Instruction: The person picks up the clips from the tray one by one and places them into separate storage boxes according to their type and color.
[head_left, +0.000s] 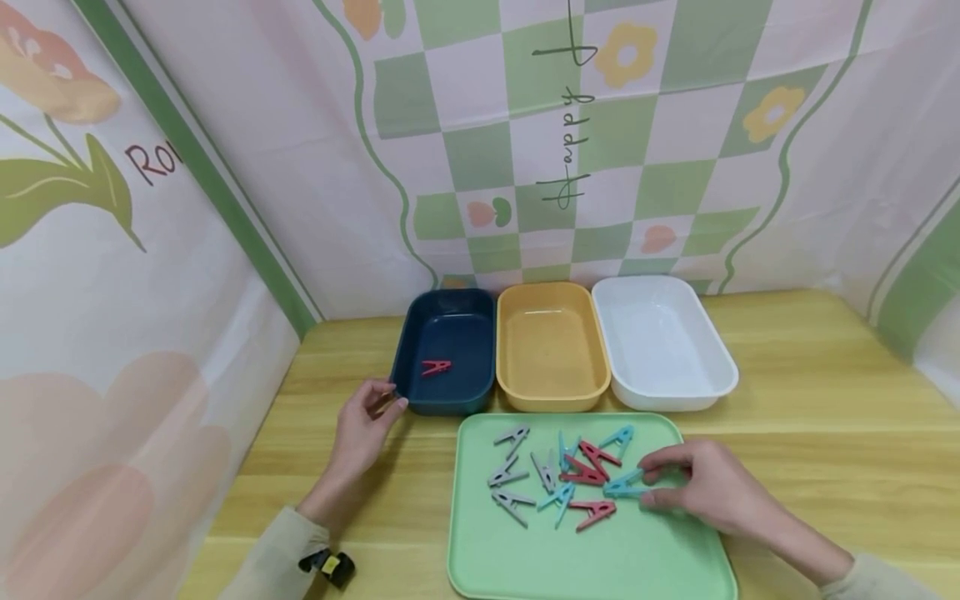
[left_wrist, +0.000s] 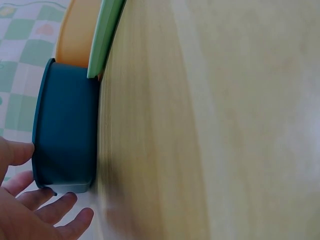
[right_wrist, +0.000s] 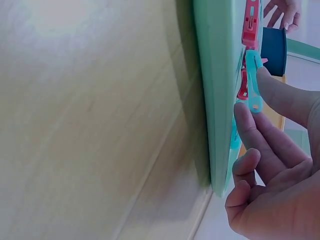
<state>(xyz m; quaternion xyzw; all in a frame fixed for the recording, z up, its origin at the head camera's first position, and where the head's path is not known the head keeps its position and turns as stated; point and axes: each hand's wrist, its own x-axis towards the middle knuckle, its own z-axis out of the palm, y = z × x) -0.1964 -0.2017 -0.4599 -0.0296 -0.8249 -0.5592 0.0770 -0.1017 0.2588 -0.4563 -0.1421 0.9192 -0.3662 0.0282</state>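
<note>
My left hand [head_left: 362,427] holds the near left corner of a dark blue tray [head_left: 450,400], thumb and fingertips at its rim. Inside that tray lies one red clothespin [head_left: 436,367]. Over the right part of a light green tray [head_left: 570,558], my right hand [head_left: 712,483] pinches the spread legs of a light blue clothespin [right_wrist: 254,82] between thumb and fingers. Other clothespins lie close by on the green tray: red ones [head_left: 595,514], grey ones [head_left: 513,505] and more light blue ones [head_left: 557,498], some overlapping near the middle.
A yellow tray [head_left: 551,402] and a white tray [head_left: 671,396] stand in a row to the right of the dark blue one, behind the green tray. All rest on a wooden table [head_left: 810,417]. A patterned cloth [head_left: 540,150] hangs behind.
</note>
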